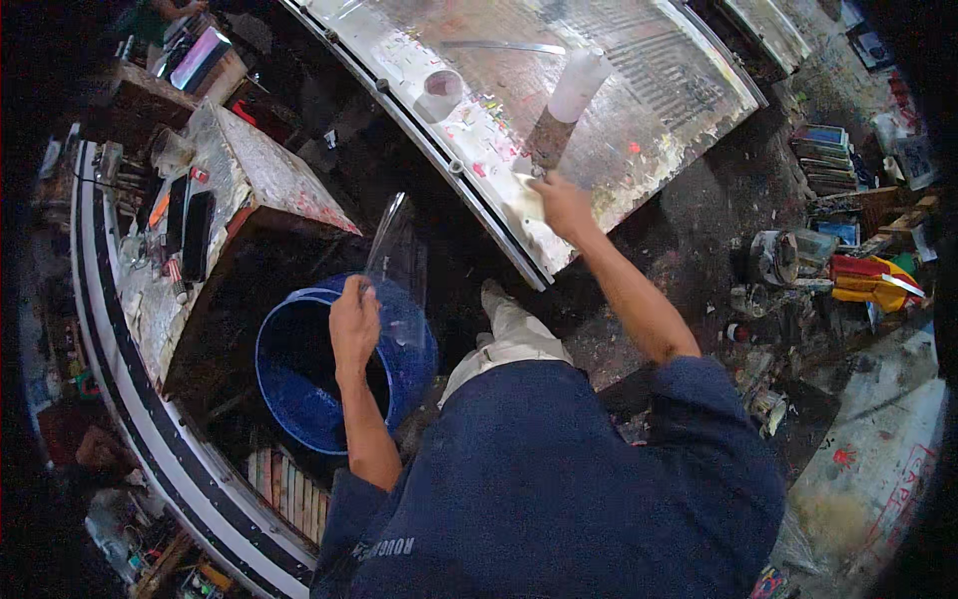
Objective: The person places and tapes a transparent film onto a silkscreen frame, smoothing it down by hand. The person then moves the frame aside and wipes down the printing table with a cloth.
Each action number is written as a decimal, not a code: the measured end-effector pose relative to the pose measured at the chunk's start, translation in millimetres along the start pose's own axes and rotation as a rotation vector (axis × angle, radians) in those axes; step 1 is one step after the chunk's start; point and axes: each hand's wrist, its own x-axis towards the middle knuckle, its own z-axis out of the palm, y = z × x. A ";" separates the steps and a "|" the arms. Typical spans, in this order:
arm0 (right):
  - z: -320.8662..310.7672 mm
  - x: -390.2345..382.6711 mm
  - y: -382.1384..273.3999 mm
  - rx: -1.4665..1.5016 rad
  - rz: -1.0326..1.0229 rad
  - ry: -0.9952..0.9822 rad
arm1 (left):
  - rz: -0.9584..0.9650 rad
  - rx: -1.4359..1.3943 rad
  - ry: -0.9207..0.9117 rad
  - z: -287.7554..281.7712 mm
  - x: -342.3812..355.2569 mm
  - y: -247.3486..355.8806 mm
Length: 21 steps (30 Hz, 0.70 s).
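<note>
My left hand (355,317) is closed above the blue barrel (264,374), its fingers gripping a clear, shiny plastic sheet (397,250) that stands up beyond them and hangs over the rim. At the near corner of the long table (689,130), my right hand (565,208) is closed, with the fingers partly hidden. A pale scrap (526,200) shows beside its fingertips. Just past that hand is a translucent whitish piece (579,88) with a darker lower part; whether the hand holds it is unclear. Farther left on the tabletop stands a round pale cup (440,96).
A thin strip (504,46) lies on the table among coloured specks. On the left, a paint-crusted bench (264,170) carries dark tools. Jars (774,258) and a yellow-red cloth (876,283) clutter the right side. A wooden slatted piece (289,494) is beneath the barrel.
</note>
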 end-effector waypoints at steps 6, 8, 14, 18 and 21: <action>-17.1 -123.8 13.5 -0.234 -0.105 -0.454 | 0.007 -0.191 0.005 -9.6 -33.5 -24.6; -52.4 -164.1 35.5 -0.247 -0.124 -0.948 | -0.004 -0.348 0.113 -7.2 -48.8 -42.2; -56.0 -67.0 25.0 -0.227 0.099 -0.465 | -0.068 -0.305 0.051 11.4 -49.4 -49.4; -5.4 -11.7 -16.4 -0.046 0.096 -0.108 | 0.111 0.023 0.055 15.9 -41.1 -30.1; 3.9 -56.8 -13.4 -0.067 -0.112 -0.441 | 0.105 -0.173 0.012 6.5 -43.7 -29.7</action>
